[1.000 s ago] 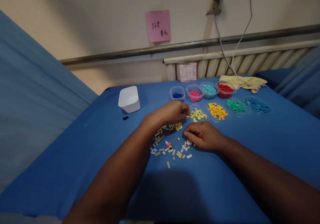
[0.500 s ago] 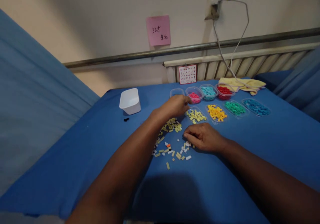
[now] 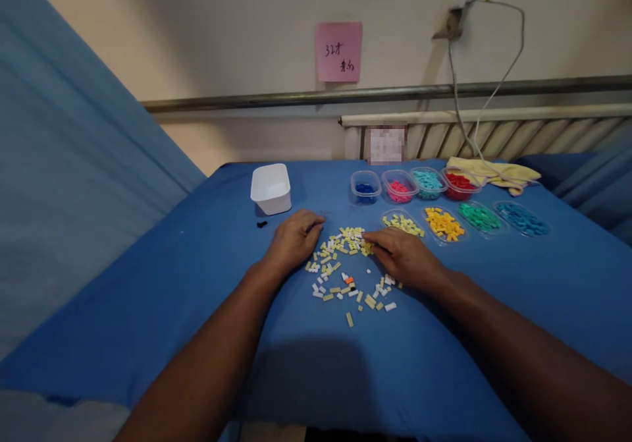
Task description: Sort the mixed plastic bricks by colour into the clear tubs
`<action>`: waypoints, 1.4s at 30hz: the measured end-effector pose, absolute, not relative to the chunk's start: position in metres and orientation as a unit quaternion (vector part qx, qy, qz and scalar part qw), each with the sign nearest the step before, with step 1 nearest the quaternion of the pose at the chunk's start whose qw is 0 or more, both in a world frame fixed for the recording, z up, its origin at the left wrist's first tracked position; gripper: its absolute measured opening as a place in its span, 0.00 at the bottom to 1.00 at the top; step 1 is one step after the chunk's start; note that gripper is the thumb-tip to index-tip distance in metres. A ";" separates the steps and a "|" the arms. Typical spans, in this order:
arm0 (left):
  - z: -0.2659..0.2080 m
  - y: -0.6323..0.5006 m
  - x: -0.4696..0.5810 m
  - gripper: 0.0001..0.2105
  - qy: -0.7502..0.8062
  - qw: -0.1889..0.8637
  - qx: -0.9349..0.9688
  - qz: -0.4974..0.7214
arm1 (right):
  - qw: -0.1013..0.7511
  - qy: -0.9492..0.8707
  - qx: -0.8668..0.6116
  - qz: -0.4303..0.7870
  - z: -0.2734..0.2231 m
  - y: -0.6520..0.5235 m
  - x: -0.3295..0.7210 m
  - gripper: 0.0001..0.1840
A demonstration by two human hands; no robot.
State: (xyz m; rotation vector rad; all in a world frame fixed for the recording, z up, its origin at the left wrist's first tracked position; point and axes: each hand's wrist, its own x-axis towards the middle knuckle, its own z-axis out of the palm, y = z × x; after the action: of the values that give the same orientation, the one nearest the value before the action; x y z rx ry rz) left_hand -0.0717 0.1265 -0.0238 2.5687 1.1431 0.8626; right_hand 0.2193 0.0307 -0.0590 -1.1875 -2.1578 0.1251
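Note:
Small pale yellow and white building bricks (image 3: pixel 345 241) lie in a loose pile on the blue cloth, with more scattered nearer me. My left hand (image 3: pixel 295 241) rests at the pile's left edge, its index finger and thumb slightly apart and nothing visible between them. Over the pile's right side, my right hand (image 3: pixel 402 254) has its fingers bent and its fingertips down among the bricks. What those fingertips grip, if anything, is too small to make out. Just behind the right hand sits a shallow clear tray of pale yellow bricks (image 3: pixel 405 223). One orange brick (image 3: pixel 349 280) lies among the scattered ones.
Clear tubs hold dark blue (image 3: pixel 365 192), pink (image 3: pixel 399 190), light blue (image 3: pixel 427 182) and red bricks (image 3: pixel 460 185). Trays hold orange-yellow (image 3: pixel 444 224), green (image 3: pixel 480 217) and teal bricks (image 3: pixel 522 219). A white bin (image 3: pixel 271 192), a black piece (image 3: pixel 261 224) and a yellow cloth (image 3: pixel 494 170) also lie there.
My left hand has come back from over the pale yellow tray and the tubs to the pile's left side. My right hand has reached a little farther forward onto the pile. The view has shifted slightly.

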 end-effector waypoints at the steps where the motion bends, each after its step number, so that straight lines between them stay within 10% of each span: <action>1: -0.028 0.128 -0.071 0.12 0.384 0.095 0.866 0.308 | 0.322 -0.827 -0.458 0.049 -0.059 0.031 0.219 0.15; 14: -0.042 0.128 -0.065 0.12 0.385 0.146 0.847 0.336 | 0.386 -0.763 -0.492 0.164 -0.031 0.003 0.229 0.12; 29: -0.042 0.128 -0.062 0.12 0.378 0.163 0.839 0.356 | 0.360 -0.716 -0.597 -0.043 -0.044 0.023 0.279 0.12; 42: -0.042 0.126 -0.062 0.12 0.389 0.166 0.843 0.334 | 0.218 -0.837 -0.494 0.087 -0.039 0.011 0.232 0.14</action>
State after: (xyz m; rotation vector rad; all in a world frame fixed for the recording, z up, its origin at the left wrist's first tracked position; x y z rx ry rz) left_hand -0.0615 0.1263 -0.0417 2.3995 1.1066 0.9511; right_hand 0.2317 0.0110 -0.0394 -1.3666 -2.3184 0.2405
